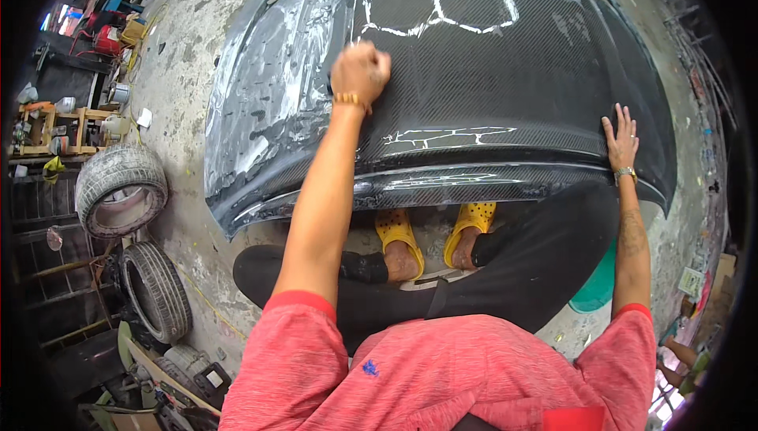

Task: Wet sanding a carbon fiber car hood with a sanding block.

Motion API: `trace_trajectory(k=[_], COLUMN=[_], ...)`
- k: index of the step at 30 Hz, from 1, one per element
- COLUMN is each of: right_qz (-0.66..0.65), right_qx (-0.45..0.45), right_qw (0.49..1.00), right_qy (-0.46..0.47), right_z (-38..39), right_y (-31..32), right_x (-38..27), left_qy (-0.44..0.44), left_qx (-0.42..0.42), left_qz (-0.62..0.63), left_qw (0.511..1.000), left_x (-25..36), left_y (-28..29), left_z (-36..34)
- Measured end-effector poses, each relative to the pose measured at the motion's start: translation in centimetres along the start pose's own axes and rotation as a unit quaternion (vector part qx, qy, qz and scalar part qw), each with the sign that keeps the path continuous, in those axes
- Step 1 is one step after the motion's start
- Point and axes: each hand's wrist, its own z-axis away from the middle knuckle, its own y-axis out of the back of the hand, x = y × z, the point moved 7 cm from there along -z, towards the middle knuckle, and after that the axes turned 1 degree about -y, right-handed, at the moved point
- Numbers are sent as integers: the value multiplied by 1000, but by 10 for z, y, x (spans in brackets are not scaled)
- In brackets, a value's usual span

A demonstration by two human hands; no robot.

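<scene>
A dark carbon-fibre car hood [489, 91] lies in front of me, with hexagonal lights mirrored in its glossy middle. Its left part is coated in greyish-white smears and streaks. On the border between the smeared and glossy parts, my left hand [361, 74] is closed into a fist, slightly blurred. Whatever it may hold is hidden under the fingers; only a dark edge shows beside the palm. My right hand [622, 139] rests flat on the hood's right side, fingers stretched out and nothing in them.
I sit low, my feet in yellow clogs [399, 241] below the hood's near edge. Two tires [162, 293] stand on the concrete floor [185, 107] at left, beside a cluttered wooden rack [79, 127]. A green round object [594, 285] sits by my right leg. Another person's arm [679, 352] shows at far right.
</scene>
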Motion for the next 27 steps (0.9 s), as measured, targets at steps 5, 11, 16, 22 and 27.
trace_trajectory(k=[5,11,16,22,27], right_qz=[-19,-54,-93,-177,-17], right_qx=[7,-63,87,-44,38], right_qw=[1000,992,978,962,986], right_qy=[-1,-98,167,202,159], right_z=[-1,-39,-96,-130,-117], right_y=[0,12,57,34,31], right_x=[-4,-16,-145,-322,-346], left_qy=[12,23,2,-18,119], left_qx=[-132,-60,-33,27,1], left_qz=[15,31,22,-20,-46], left_qw=[991,997,999,999,992], left_x=[31,45,37,-15,-52], left_y=[35,59,40,-20,-52], left_z=[105,108,82,-49,-185])
